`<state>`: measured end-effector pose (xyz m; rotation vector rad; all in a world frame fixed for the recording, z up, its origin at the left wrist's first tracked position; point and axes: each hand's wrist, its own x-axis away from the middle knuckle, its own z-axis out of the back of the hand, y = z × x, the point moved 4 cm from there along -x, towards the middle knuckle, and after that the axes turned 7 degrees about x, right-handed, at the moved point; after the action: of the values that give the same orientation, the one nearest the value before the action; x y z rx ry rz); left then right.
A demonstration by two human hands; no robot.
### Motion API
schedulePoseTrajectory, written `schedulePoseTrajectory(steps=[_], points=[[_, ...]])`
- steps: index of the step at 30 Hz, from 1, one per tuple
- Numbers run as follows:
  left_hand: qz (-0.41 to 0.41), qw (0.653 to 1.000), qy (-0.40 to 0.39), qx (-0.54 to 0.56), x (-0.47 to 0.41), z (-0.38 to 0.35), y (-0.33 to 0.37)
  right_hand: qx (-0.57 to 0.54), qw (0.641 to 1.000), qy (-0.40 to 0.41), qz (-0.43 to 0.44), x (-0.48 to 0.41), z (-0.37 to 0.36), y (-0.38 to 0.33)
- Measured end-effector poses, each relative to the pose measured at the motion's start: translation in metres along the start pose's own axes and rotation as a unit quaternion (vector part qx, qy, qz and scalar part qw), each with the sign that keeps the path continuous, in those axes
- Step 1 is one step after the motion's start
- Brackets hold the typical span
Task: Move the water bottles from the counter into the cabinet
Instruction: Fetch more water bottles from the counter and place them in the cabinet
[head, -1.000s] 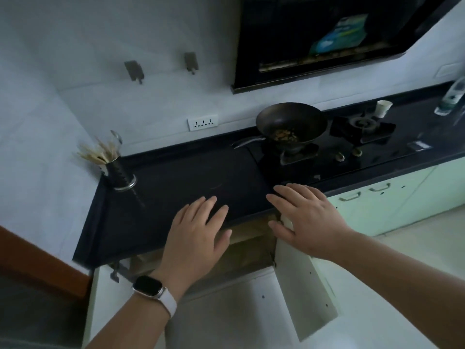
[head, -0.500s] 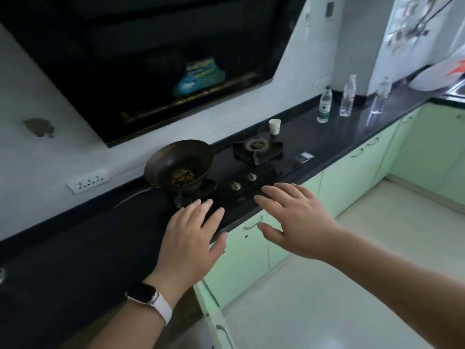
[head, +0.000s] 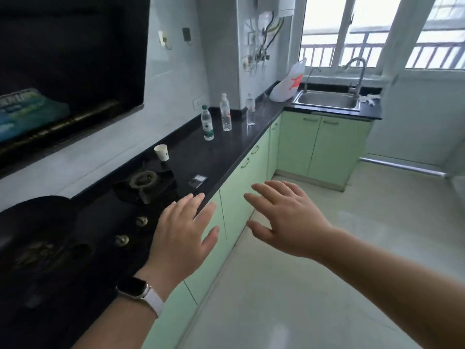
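Black stone counter (head: pixel 226 149) runs along the wall from the hob to the far corner, over a row of pale green cabinet doors (head: pixel 241 197), all seen closed.

Head view, only view supplied. Three water bottles stand upright on the counter near its far end, apart from one another: a green-labelled bottle (head: pixel 207 123) nearest the camera, a red-labelled bottle (head: pixel 225 112) behind it, and a plain clear bottle (head: pixel 250 110) furthest along, close to the wall corner. None is touched.

Left hand (head: pixel 185 235) is held palm down above the counter's front edge beside the hob knobs (head: pixel 141 220), fingers spread, grasping nothing; a watch with a white strap (head: pixel 141 293) sits on that wrist. Right hand (head: pixel 289 217) is held out over the floor in front of the cabinet doors, fingers likewise spread and empty. Both hands are well apart from the bottles.

A white paper cup (head: pixel 161 152) stands upright between the burner (head: pixel 143 180) and the bottles. A dark wok (head: pixel 37 235) sits at the lower left. A steel sink (head: pixel 328 100) lies under the window, with a white plastic bag (head: pixel 289 83) just beside it.
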<state>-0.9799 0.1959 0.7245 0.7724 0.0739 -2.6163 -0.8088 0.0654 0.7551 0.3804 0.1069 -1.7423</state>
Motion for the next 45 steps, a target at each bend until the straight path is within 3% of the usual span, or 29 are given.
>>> schedulePoseTrajectory(steps=[7,25,37,45], points=[[-0.051,0.998,0.008,0.022,-0.071,-0.054,-0.025,0.005,0.998,-0.025,-0.049,-0.040,-0.032,0.041],[-0.109,0.992,-0.039,0.056,-0.296,-0.195,-0.211,0.044,0.989,-0.028,-0.137,-0.291,-0.138,0.129],[-0.102,0.993,-0.051,0.027,-0.399,-0.271,-0.205,0.032,0.994,-0.023,-0.102,-0.369,-0.204,0.245],[-0.042,0.997,-0.064,-0.010,-0.493,-0.329,-0.162,-0.022,0.998,-0.022,-0.061,-0.412,-0.234,0.374]])
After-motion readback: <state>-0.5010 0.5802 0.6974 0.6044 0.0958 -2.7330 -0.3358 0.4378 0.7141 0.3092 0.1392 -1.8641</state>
